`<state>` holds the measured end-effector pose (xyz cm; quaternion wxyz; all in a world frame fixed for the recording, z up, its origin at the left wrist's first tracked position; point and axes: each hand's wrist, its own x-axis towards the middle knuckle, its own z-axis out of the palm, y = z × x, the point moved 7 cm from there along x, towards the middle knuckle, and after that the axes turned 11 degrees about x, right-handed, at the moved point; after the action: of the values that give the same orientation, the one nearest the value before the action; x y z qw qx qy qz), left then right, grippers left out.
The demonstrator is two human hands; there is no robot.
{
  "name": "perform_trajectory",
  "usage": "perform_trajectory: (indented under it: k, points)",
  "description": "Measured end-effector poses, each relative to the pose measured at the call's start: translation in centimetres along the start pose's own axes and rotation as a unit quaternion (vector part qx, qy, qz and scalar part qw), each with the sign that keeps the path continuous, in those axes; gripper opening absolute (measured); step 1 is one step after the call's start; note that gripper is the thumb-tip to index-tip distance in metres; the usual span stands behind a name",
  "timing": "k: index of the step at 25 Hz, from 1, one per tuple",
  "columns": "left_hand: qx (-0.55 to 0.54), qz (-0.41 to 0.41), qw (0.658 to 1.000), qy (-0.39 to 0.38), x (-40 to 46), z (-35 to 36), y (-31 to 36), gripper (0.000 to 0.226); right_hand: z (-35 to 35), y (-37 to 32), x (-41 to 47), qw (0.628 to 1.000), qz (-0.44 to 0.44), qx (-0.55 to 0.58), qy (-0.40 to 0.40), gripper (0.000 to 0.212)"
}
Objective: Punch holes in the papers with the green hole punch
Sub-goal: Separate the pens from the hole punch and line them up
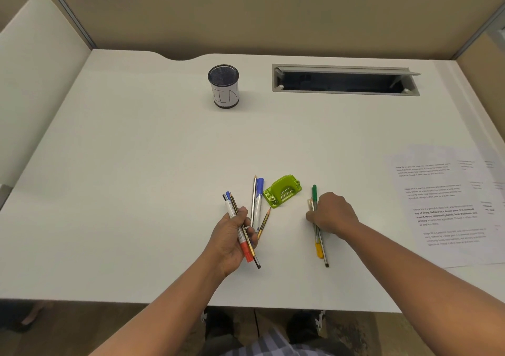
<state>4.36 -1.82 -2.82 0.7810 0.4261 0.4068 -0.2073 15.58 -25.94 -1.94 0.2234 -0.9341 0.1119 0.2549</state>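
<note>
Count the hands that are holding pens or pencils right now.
2: the left hand grips a bundle beside the green hole punch; the right hand closes on another bundle.

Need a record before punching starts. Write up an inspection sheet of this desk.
Surface: white desk, flat, open cable hatch at the back.
Job's things: green hole punch mid-desk, untouched; printed papers at right edge.
Clutter: blue marker and pencils loose beside the punch; mesh pen cup at back, appears empty.
Grips: left hand holds a bundle of pens; right hand closes on green pen and others.
Cables: nothing seen.
Surroundings: beige partition walls.
</note>
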Motion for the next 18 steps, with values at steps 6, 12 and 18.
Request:
perform_trajectory:
  k: [6,12,18]
  points:
    - [-0.006,-0.006,1.000,0.000,0.0,-0.1,-0.3,0.009,0.4,-0.3,-0.6,0.999,-0.010,-0.020,-0.022,0.029]
    - [-0.008,-0.008,1.000,-0.005,0.0,0.1,-0.3,0.011,0.0,-0.3,-0.8,0.999,-0.021,0.028,-0.030,0.019]
    - [0.024,0.010,0.999,-0.026,0.1,0.2,-0.2,0.011,-0.7,-0.6,-1.4,0.997,-0.020,0.064,-0.037,0.026]
